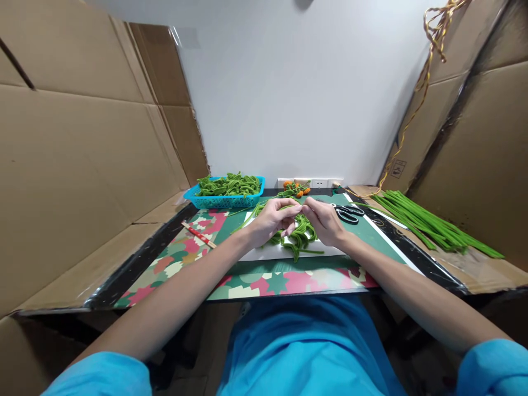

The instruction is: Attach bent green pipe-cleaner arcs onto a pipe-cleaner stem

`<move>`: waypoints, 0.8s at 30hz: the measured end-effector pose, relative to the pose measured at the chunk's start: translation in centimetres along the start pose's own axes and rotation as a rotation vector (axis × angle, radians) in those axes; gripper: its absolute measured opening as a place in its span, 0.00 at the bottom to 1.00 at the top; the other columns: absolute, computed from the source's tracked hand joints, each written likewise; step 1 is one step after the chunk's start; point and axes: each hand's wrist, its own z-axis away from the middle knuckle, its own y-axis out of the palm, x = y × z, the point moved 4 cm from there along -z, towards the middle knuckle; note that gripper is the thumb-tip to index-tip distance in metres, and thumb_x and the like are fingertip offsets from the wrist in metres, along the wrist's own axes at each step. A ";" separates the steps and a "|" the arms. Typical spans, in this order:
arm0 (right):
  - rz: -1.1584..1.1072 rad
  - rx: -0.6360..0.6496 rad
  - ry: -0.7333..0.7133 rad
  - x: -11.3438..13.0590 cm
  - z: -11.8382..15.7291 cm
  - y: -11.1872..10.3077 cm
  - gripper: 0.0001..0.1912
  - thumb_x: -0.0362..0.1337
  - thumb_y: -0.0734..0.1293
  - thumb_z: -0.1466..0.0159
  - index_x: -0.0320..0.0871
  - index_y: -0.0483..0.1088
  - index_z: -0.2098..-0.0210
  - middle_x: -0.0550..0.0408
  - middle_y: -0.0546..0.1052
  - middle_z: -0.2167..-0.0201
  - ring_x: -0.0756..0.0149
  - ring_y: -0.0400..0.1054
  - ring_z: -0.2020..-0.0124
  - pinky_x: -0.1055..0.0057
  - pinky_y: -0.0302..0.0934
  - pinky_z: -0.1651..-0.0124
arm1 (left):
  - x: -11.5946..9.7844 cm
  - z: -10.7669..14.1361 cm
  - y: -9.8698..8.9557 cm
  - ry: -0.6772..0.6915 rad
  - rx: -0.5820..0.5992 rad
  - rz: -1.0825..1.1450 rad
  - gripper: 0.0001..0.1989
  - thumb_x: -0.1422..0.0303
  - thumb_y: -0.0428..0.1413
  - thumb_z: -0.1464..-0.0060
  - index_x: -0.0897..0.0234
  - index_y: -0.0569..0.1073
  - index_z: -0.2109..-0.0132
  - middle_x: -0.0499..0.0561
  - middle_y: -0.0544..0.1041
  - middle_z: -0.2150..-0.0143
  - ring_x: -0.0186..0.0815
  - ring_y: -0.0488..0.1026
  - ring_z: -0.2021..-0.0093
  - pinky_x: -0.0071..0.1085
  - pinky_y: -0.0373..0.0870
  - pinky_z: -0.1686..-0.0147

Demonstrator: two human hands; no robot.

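Note:
My left hand (274,221) and my right hand (325,221) meet fingertip to fingertip above the table. Both are closed in a pinch on a thin green pipe cleaner, most of it hidden by the fingers. Beneath them, a loose heap of curled green pipe cleaners (301,234) lies on a white sheet (264,254). Just beyond my right hand rest black-handled scissors (347,214), partly covered by that hand.
A blue basket (225,202) of curled green pieces stands back left. Orange-and-green pieces (296,189) lie by the wall socket (319,183). Straight green pipe cleaners (437,223) are bundled at right. A red-wrapped stick (198,235) lies left. Cardboard walls (82,143) flank the table.

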 end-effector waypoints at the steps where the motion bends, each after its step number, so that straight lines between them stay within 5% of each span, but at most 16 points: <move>1: -0.017 -0.003 0.021 0.0 0.0 -0.1 0.23 0.52 0.53 0.22 0.47 0.53 0.70 0.61 0.61 0.76 0.69 0.54 0.75 0.70 0.52 0.68 | -0.1 0.0 0.0 0.011 0.000 -0.023 0.21 0.53 0.69 0.47 0.66 0.74 0.61 0.41 0.67 0.81 0.28 0.69 0.84 0.22 0.60 0.85; 11: -0.542 -0.011 0.380 -0.9 0.1 1.2 0.29 0.63 0.63 0.30 0.47 0.57 0.74 0.62 0.58 0.79 0.70 0.51 0.80 0.71 0.47 0.78 | -1.3 0.8 0.4 0.266 -0.159 -0.425 0.20 0.50 0.63 0.40 0.64 0.75 0.59 0.45 0.73 0.79 0.30 0.67 0.84 0.25 0.62 0.82; 17: -1.019 0.040 0.624 -0.8 0.0 2.2 0.28 0.56 0.75 0.38 0.47 0.57 0.76 0.67 0.55 0.81 0.77 0.44 0.85 0.75 0.37 0.83 | -2.2 1.3 0.3 0.606 -0.231 -0.844 0.10 0.60 0.59 0.36 0.63 0.78 0.59 0.53 0.76 0.62 0.34 0.73 0.66 0.29 0.69 0.64; 21: -1.077 0.031 0.657 -0.8 0.0 2.1 0.26 0.53 0.76 0.40 0.46 0.59 0.75 0.67 0.57 0.81 0.78 0.44 0.85 0.76 0.36 0.83 | -2.2 1.4 0.4 0.692 -0.205 -0.969 0.10 0.63 0.55 0.33 0.63 0.79 0.57 0.54 0.75 0.62 0.35 0.71 0.64 0.30 0.68 0.61; 24: -1.006 0.002 0.622 -0.7 0.0 1.9 0.27 0.57 0.75 0.39 0.46 0.61 0.75 0.66 0.58 0.81 0.77 0.46 0.85 0.75 0.39 0.83 | -2.0 1.5 0.5 0.650 -0.289 -0.905 0.11 0.61 0.57 0.34 0.63 0.78 0.59 0.54 0.76 0.61 0.35 0.73 0.63 0.30 0.69 0.60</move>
